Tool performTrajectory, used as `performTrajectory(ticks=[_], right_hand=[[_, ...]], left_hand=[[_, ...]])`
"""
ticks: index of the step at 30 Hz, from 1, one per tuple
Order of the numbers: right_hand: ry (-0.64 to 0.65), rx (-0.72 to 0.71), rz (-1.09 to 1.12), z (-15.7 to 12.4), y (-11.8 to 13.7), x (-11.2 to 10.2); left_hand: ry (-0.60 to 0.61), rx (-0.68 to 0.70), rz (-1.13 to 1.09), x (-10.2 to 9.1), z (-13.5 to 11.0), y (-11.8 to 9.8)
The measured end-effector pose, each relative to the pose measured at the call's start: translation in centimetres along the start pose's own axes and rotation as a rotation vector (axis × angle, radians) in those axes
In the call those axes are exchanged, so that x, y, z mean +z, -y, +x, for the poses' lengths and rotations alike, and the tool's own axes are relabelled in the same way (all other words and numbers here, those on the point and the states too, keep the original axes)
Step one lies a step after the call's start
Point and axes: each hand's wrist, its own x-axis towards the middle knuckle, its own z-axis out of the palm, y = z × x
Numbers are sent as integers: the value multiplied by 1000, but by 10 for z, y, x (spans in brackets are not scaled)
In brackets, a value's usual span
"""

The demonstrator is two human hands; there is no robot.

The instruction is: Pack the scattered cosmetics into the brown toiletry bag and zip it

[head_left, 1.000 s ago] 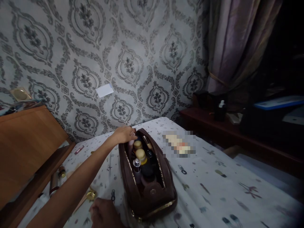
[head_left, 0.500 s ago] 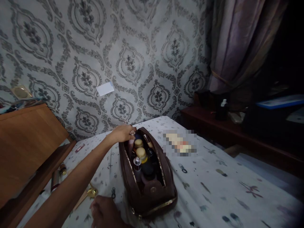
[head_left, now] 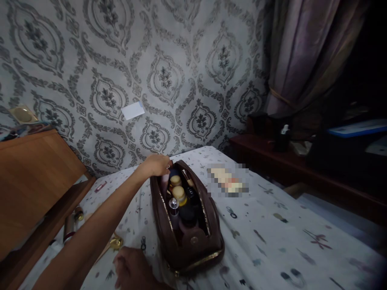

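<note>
A brown leather toiletry bag (head_left: pixel 173 251) stands unzipped on the patterned sheet, its flap folded at the near end. Inside are a silver-topped bottle (head_left: pixel 173 205), two containers with pale yellowish lids (head_left: pixel 178 193), a brush-like item (head_left: pixel 187 177) and dark items. My left hand (head_left: pixel 157 164), wearing a ring, is closed over the bag's far left rim; its fingertips are partly hidden. A pinkish tube (head_left: pixel 165 183) lies just below those fingers. At the bottom, my right hand (head_left: pixel 131 266) rests loosely curled left of the bag, with nothing visible in it.
On the sheet at left lie a shiny gold item (head_left: pixel 115 242), a metallic tube (head_left: pixel 69 227), a small gold-banded bottle (head_left: pixel 79 212) and a small pink item (head_left: pixel 100 186). A blurred-out object (head_left: pixel 228 180) lies right of the bag. A wooden board (head_left: pixel 39 173) borders the left.
My left hand has shifted slightly up and left at the bag's far end. The view has moved a little; the bag and my right hand look otherwise unchanged.
</note>
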Motion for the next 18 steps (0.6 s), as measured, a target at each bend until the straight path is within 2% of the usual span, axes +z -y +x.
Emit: performTrajectory(ticks=[5,14,18], right_hand=[[-12,21,2,-3,6,-1],[11,-6,13,-2,7,-4],[7,-25,19,-1,4,-2]], left_hand=[[57,-6,-2,-5,9,-2],[82,94,-6,-1,13,12],[93,179,-82,1,12,14]])
